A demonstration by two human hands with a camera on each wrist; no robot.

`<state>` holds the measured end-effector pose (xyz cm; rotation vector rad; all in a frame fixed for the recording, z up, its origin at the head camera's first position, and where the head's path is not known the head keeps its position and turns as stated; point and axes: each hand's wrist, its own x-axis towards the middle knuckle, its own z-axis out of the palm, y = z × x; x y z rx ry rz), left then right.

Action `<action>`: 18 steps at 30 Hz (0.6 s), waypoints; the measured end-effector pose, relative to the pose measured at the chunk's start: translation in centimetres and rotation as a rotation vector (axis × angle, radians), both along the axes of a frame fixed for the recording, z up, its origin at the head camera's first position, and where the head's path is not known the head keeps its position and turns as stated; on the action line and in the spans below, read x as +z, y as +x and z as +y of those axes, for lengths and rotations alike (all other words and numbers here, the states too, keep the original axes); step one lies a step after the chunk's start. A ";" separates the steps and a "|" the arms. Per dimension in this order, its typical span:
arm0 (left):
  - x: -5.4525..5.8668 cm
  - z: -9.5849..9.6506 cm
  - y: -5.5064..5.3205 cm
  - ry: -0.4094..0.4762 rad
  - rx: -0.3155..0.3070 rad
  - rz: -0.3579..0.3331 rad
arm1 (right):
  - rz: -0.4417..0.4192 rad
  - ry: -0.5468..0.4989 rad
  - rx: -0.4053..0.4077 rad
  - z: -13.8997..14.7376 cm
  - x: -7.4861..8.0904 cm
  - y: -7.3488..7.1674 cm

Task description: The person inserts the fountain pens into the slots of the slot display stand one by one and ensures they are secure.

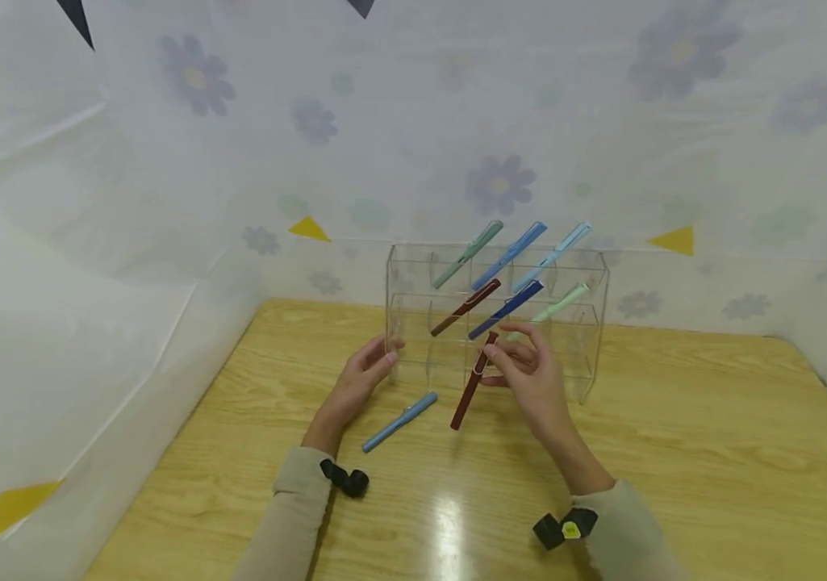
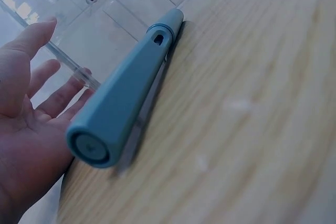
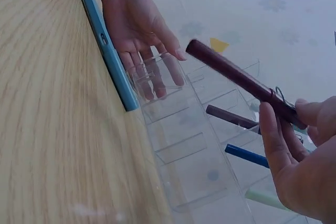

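Note:
My right hand (image 1: 540, 383) pinches a dark red clip pen (image 1: 473, 387) near its upper end, holding it slanted in front of a clear pen rack (image 1: 595, 379). In the right wrist view the thumb and fingers close around the clip end, and the other end sticks out free. At the rack's left end, my left hand (image 1: 355, 383) touches the side panel with loosely extended fingers (image 2: 52, 98), its thumb apart from them. A blue clip pen (image 1: 400, 421) lies on the table beside that hand, just in front of the rack.
The rack's top row holds a grey-green pen (image 1: 468, 254), a blue pen (image 1: 509, 256) and a light blue pen (image 1: 553, 257). Below them lean another dark red pen (image 1: 465, 307), a dark blue pen (image 1: 506, 310) and a pale green pen (image 1: 561, 303). A flowered curtain (image 1: 413, 121) hangs behind.

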<state>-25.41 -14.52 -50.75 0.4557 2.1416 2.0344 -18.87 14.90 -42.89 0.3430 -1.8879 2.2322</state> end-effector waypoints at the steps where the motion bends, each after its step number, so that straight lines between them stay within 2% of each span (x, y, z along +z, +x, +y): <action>1: 0.0 0.0 0.0 -0.001 -0.001 -0.003 | 0.023 -0.004 -0.043 0.1 0.2 -0.1; 4: 0.0 0.0 0.0 -0.005 0.000 -0.010 | 0.095 -0.021 -0.173 0.4 0.7 -0.6; 7: 0.1 0.0 0.0 -0.006 0.008 -0.015 | 0.154 -0.031 -0.265 0.7 1.3 -1.2; 12: 0.2 0.1 0.2 -0.007 0.012 -0.018 | 0.226 -0.030 -0.346 0.5 1.9 -2.0; 18: 0.3 0.1 0.3 -0.006 0.008 -0.021 | 0.262 -0.020 -0.407 0.0 1.5 -2.9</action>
